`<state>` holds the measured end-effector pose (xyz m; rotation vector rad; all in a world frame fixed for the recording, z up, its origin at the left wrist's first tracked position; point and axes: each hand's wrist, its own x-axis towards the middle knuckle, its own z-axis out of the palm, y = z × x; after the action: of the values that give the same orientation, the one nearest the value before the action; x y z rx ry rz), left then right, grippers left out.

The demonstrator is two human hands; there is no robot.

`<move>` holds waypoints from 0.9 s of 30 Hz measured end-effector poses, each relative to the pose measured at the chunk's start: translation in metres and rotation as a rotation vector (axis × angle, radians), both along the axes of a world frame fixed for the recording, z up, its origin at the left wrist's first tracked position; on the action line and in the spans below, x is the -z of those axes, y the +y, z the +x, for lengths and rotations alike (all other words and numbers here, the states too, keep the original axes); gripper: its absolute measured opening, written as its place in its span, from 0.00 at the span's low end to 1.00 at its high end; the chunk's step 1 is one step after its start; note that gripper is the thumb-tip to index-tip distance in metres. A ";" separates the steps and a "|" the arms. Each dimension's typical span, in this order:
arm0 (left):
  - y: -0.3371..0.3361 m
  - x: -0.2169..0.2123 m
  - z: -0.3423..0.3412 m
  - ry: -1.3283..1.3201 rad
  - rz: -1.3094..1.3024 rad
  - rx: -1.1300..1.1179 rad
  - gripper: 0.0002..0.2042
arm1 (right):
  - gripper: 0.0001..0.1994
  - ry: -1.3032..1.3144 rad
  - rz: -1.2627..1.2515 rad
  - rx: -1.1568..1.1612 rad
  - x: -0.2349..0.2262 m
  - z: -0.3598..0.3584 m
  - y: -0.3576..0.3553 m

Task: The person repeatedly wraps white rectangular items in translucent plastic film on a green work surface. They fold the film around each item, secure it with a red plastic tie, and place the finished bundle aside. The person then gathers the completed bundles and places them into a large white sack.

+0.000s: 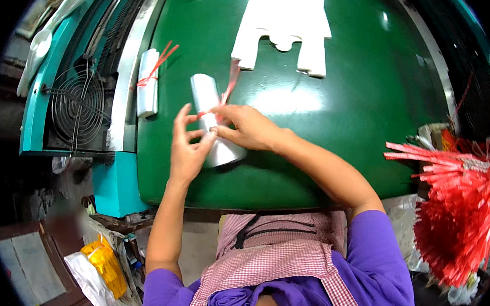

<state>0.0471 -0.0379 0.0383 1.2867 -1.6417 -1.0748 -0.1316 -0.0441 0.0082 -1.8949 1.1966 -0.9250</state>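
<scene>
Right hand [247, 127] grip pinching red tie [227, 91] over bag roll [210, 118] | left hand [186, 148] spread, steadying roll against tabletop [347, 92] | tied roll [148, 82] left of grip

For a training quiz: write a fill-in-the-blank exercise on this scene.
1. Both hands work a ___ strip around the rolled white bags.
2. The roll lies on a ___ table.
3. A tied bundle lies to the roll's ___.
4. The flat stack of bags is coloured ___.

Missing: red; green; left; white
</scene>
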 end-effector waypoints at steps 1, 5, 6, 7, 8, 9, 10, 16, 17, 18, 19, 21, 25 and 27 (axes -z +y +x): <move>-0.023 0.021 0.020 -0.467 -0.364 0.082 0.33 | 0.23 0.012 0.030 -0.058 -0.005 -0.001 -0.013; -0.095 0.020 0.054 -0.604 -0.441 0.023 0.26 | 0.23 0.394 -0.306 0.492 -0.006 -0.062 -0.089; -0.114 0.017 0.060 -0.705 -0.486 -0.016 0.25 | 0.23 0.515 -0.462 0.646 -0.004 -0.094 -0.112; -0.133 0.019 0.066 -0.840 -0.630 -0.036 0.24 | 0.23 0.786 -0.345 0.678 0.001 -0.122 -0.125; -0.148 0.024 0.078 -0.985 -0.767 -0.061 0.23 | 0.20 0.928 -0.058 0.615 -0.006 -0.129 -0.127; -0.162 0.033 0.089 -1.063 -0.730 -0.020 0.21 | 0.17 0.909 0.002 0.557 -0.001 -0.138 -0.129; -0.159 0.033 0.087 -1.048 -0.767 -0.029 0.21 | 0.12 0.974 -0.078 0.502 0.002 -0.144 -0.128; -0.031 0.023 0.033 -0.719 -0.719 0.351 0.25 | 0.09 1.061 -0.091 0.063 -0.017 -0.098 -0.001; -0.009 0.021 0.030 -0.675 -0.721 0.502 0.29 | 0.12 0.870 -0.093 -0.019 -0.017 -0.090 0.034; 0.012 0.019 0.027 -0.678 -0.682 0.653 0.32 | 0.15 0.679 -0.094 -0.092 -0.016 -0.084 0.066; 0.032 0.019 0.026 -0.707 -0.593 0.809 0.36 | 0.21 0.580 -0.092 -0.080 -0.021 -0.079 0.093; 0.060 0.024 0.036 -0.756 -0.547 0.941 0.40 | 0.32 0.500 -0.124 -0.048 -0.038 -0.078 0.137; 0.067 0.035 0.057 -0.664 -0.625 1.026 0.43 | 0.46 0.794 -0.007 -0.106 -0.027 -0.088 0.210; 0.060 0.037 0.063 -0.545 -0.562 1.069 0.35 | 0.44 1.181 -0.356 0.023 0.015 -0.093 0.229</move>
<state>0.1104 0.0222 0.0015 0.2538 -2.9216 -0.6907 -0.2247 0.1849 -0.0064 -2.8414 1.7397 0.1110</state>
